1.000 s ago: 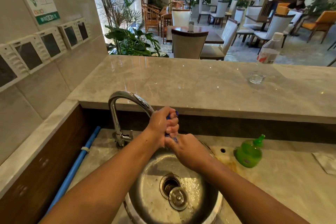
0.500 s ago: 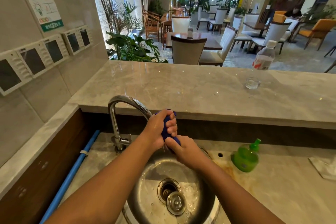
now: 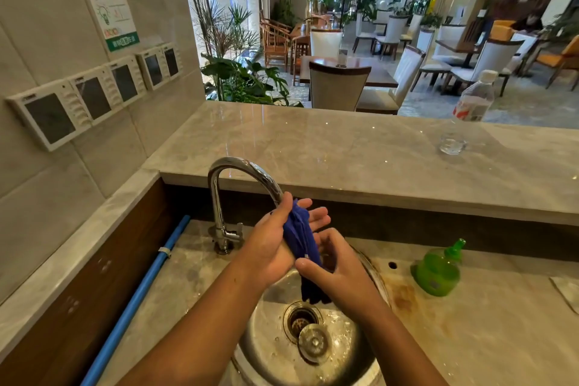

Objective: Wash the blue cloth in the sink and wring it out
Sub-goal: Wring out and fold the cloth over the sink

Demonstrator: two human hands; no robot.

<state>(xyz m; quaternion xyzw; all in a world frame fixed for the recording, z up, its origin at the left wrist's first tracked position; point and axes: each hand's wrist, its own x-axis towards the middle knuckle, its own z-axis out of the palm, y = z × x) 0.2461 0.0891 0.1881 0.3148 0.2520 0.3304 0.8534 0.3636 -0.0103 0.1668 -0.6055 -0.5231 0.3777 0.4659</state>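
The blue cloth is a twisted, wet roll held upright over the round steel sink, just under the tap's spout. My left hand has its fingers stretched out, and the upper part of the cloth lies across its palm between thumb and fingers. My right hand grips the lower part, thumb in front and fingers curled behind. The cloth's end hangs below that hand, above the drain. No water stream shows.
A loose drain stopper lies in the basin. A green soap bottle stands right of the sink, with a white paper at the far right. On the raised marble counter are a glass and a water bottle. A blue pipe runs along the left.
My left hand has gone from a tight fist round the cloth to straight fingers. The cloth now shows much longer between the hands, its end hanging down.
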